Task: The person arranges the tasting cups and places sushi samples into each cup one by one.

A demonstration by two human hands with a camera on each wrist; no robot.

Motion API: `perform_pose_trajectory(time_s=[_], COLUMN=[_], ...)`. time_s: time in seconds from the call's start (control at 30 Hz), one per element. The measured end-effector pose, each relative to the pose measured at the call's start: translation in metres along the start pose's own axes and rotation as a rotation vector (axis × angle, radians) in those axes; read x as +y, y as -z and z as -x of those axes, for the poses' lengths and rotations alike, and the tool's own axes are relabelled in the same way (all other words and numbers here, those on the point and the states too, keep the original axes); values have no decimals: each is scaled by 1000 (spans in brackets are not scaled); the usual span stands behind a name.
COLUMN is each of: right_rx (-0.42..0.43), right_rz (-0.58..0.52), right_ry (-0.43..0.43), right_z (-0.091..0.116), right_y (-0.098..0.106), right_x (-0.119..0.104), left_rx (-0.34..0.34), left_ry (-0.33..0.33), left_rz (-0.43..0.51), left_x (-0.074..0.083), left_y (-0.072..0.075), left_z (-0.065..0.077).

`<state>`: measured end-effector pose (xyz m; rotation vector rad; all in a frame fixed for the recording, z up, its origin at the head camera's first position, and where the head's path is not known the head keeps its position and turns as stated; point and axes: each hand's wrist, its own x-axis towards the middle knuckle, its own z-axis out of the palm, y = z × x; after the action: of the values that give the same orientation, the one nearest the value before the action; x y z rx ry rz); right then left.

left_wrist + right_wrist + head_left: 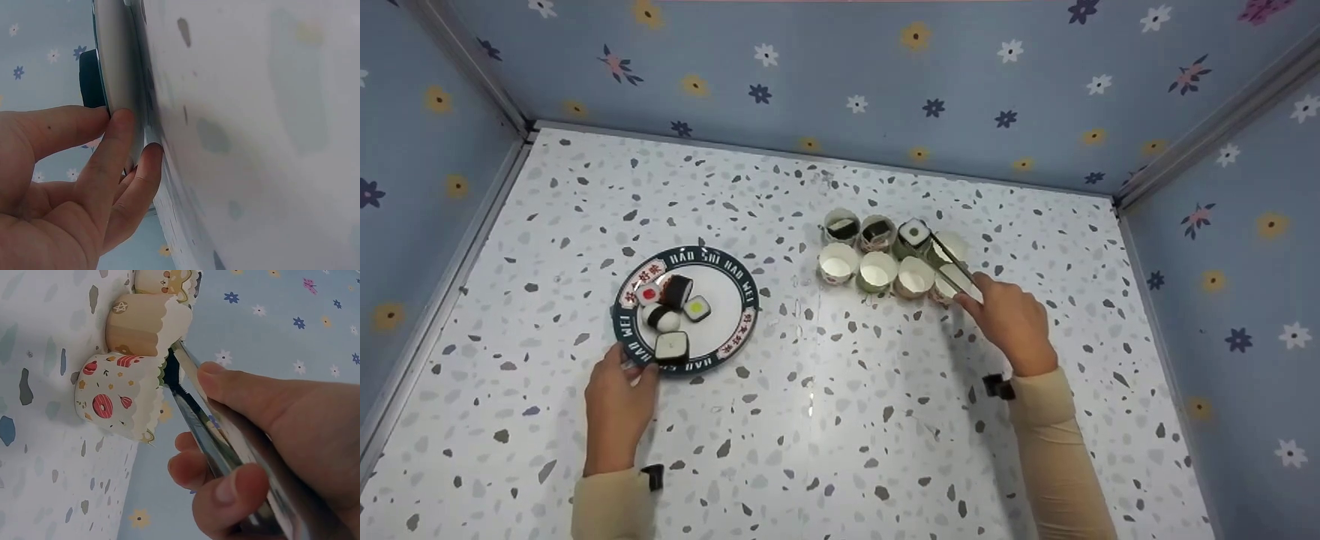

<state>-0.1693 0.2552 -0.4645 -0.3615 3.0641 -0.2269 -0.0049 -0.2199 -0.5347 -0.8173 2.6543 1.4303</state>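
My right hand (1011, 319) grips metal tongs (247, 444), whose tips reach over the paper cups. In the head view one tip lies right at a white sushi roll (915, 231) with a dark band, at the mouth of a back-row cup. Between the tips in the right wrist view a dark piece (171, 368) shows. On the left, my left hand (619, 409) pinches the near-left rim of a round plate (724, 307) with a dark lettered border; fingers (121, 126) reach beneath it. Several toy sushi pieces, among them a white-topped one (672, 346), sit on the plate's left half.
Paper cups stand close together in two rows. Two back-row cups hold dark-and-white pieces (877, 231); front cups such as this white-lined one (838, 262) show bare insides. Flowered blue panels (840, 75) wall in the speckled table (810, 450) at back and sides.
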Motion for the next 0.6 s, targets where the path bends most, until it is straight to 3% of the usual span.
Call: perform_pose_trajectory(time_s=[0.6], right_rx=[-15], right_rz=[-47], right_ry=[-25], right_z=[-1], right_y=[3], right_x=[-2], left_rx=[-13], left_ry=[21], left_rz=[-6], left_x=[-1], left_y=[0], left_z=[-1])
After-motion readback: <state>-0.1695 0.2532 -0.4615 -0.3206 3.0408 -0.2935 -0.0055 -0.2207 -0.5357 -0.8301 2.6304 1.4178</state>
